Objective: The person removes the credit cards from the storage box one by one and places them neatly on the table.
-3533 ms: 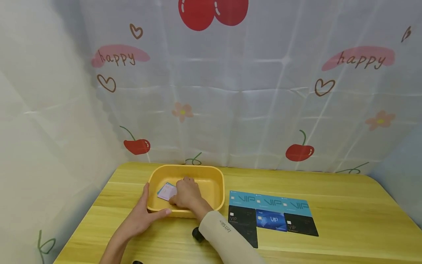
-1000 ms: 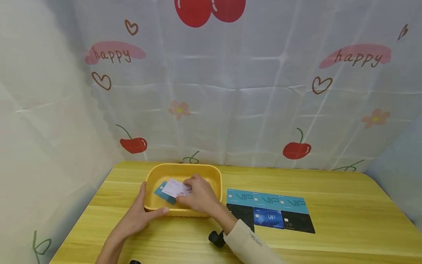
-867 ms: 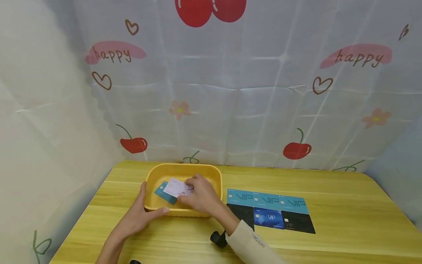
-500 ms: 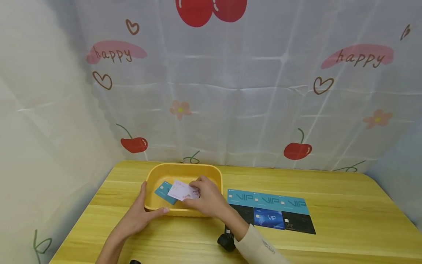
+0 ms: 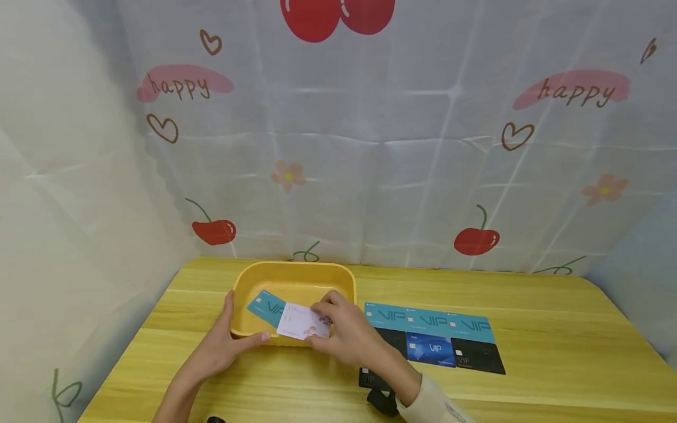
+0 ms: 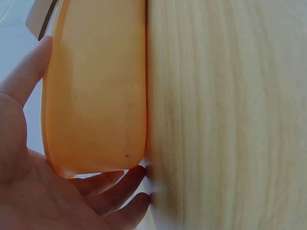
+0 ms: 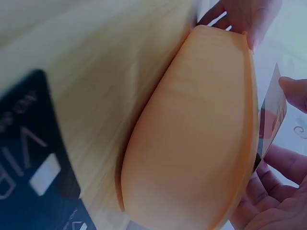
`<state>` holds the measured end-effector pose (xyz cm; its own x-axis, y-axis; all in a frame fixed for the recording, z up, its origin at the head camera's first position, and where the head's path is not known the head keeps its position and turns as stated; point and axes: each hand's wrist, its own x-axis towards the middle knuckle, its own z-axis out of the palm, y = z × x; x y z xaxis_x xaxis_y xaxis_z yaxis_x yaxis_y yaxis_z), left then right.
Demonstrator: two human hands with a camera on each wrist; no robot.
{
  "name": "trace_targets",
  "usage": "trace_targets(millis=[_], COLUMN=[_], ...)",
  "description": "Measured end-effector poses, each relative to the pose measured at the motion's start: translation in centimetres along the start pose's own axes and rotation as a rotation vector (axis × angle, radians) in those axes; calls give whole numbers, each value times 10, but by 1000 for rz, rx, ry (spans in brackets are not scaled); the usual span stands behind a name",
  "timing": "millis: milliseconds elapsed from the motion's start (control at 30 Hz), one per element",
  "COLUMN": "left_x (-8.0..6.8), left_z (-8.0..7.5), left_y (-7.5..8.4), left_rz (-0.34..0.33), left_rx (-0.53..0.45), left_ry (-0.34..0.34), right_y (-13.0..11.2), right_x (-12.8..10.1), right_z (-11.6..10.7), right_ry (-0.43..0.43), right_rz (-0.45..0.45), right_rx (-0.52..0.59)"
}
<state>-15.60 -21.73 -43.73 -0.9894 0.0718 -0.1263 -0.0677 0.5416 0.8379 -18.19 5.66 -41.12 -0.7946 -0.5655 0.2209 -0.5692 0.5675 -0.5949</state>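
A yellow plastic tub sits at the left of the wooden table. My left hand grips its near left corner, thumb along the front rim; the left wrist view shows the tub's wall against my palm. My right hand pinches a pale pink-white card over the tub's front rim; the card's edge shows in the right wrist view beside the tub. A teal VIP card lies inside the tub.
Right of the tub lie rows of VIP cards: teal ones at the back, a blue one and black ones in front. A black card shows near my right wrist. A printed curtain hangs behind the table.
My right hand has lifted the pale card out of the tub and drawn it toward the front rim. The teal card stays inside. My left hand has kept its hold on the tub.
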Motion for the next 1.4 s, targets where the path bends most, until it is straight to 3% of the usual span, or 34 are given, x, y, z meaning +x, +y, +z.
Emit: trace_targets(millis=[333,667,1133,1400], left_x=[-1,0,0,0], left_z=[1,0,0,-1], left_y=[0,2,1,1], left_rz=[7,2,-11,-15], left_rx=[-2,6,27,22], left_ry=[6,6,3,-6], right_y=[0,-3,-2,4], right_x=[-15,-34,-58,-74], right_z=[-5,-15,-25,-28], right_ry=[-25,10,-45,-27], right_rz=[-5,-67,21,-7], right_rx=[14,3,23,-20])
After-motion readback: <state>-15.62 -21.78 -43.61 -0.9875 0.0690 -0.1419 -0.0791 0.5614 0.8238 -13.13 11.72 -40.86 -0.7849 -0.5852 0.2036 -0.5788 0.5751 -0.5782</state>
